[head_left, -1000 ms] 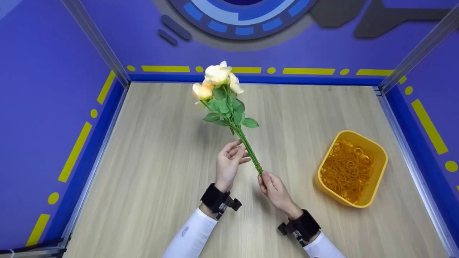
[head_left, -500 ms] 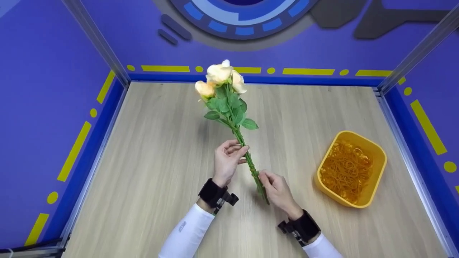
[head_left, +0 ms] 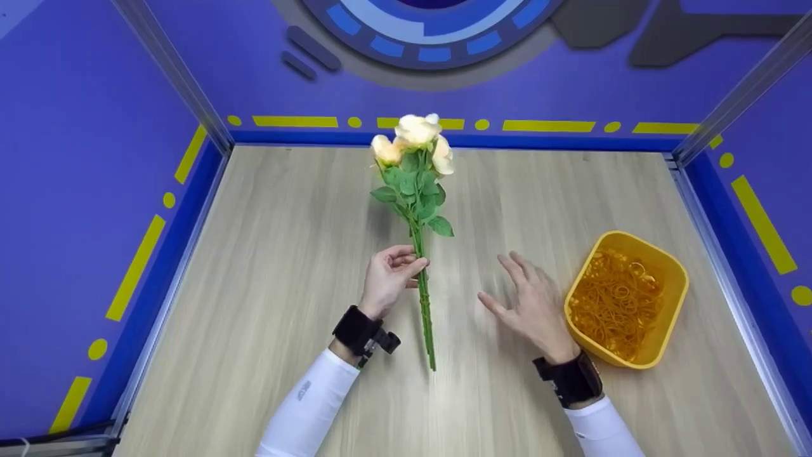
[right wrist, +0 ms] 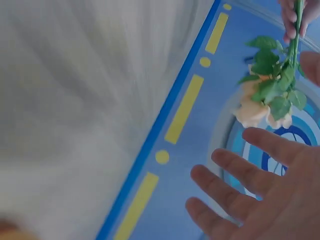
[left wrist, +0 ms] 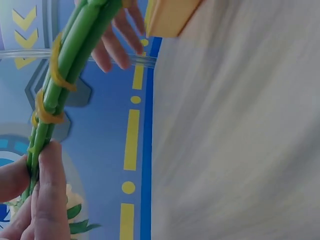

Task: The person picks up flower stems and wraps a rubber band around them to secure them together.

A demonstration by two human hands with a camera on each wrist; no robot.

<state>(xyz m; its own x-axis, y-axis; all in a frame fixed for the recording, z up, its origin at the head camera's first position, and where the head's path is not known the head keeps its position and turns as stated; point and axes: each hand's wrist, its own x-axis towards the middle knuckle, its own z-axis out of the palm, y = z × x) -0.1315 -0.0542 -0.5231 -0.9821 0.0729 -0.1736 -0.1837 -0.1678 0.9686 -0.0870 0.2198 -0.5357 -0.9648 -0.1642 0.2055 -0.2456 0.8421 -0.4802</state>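
In the head view, my left hand (head_left: 388,279) pinches the green stems (head_left: 426,324) of a small bunch of roses between thumb and fingers. Cream-peach blooms (head_left: 417,131) top the bunch, with green leaves (head_left: 419,190) below them. Seen from the left wrist, yellowish rubber bands (left wrist: 56,62) circle the stems at two places. My right hand (head_left: 533,308) is apart from the stems, fingers spread and holding nothing. It hovers just left of a yellow bin (head_left: 676,304) of loose rubber bands (head_left: 615,295). The right wrist view also shows its fingers (right wrist: 235,172) extended.
A pale wood-grain tabletop (head_left: 273,266) lies beneath both hands. Blue panels (head_left: 507,76) with yellow dashes close it in at the back and both sides, joined by metal corner posts (head_left: 184,82). The bin takes up the right part of the table.
My right hand has let go of the stems and moved right toward the bin, its fingers spreading. My left hand now holds the bunch alone, shifted slightly left, and the stems stand straighter.
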